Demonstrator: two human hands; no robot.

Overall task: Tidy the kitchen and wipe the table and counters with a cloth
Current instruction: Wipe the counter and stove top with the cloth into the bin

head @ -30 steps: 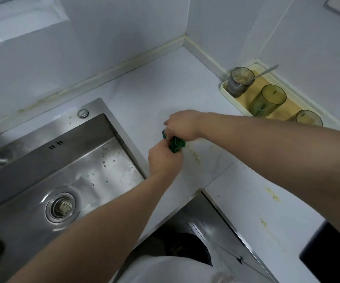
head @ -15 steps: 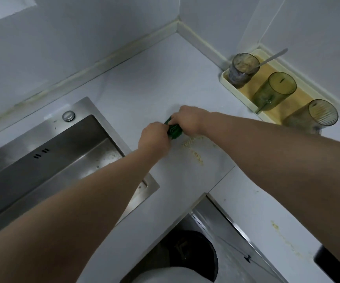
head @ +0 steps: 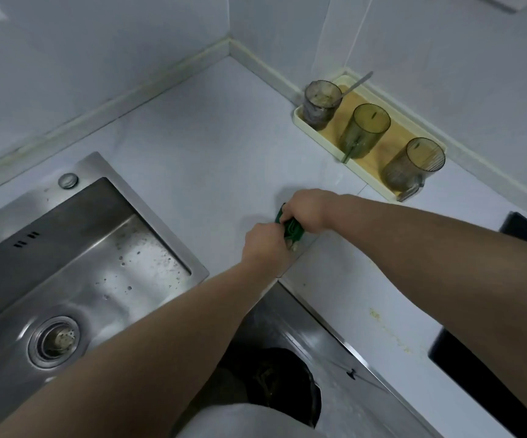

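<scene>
Cloth [head: 293, 229], green and wadded small, lies on the counter [head: 192, 147] between the two hands, to the right of the sink [head: 148, 216] and well apart from the tray [head: 300, 120] of cups at the wall. The right hand [head: 308, 210] is curled over its far side and the left hand [head: 266, 245] is curled against its near side; both appear to grip it. A few pale crumbs [head: 293, 247] sit just beside the cloth's near edge, by the left hand's knuckles, so a short pull toward the body would likely gather them. Yellowish stains [head: 379, 316] lie farther off, toward the near right along the counter's front, on the right arm's side (that arm seems better placed to reach them).

Only a narrow green strip shows between the fists, so the cloth's full length and its long axis cannot be judged. All fingertips are hidden. Below the counter edge a dark bin [head: 287, 384] is hard to make out.
</scene>
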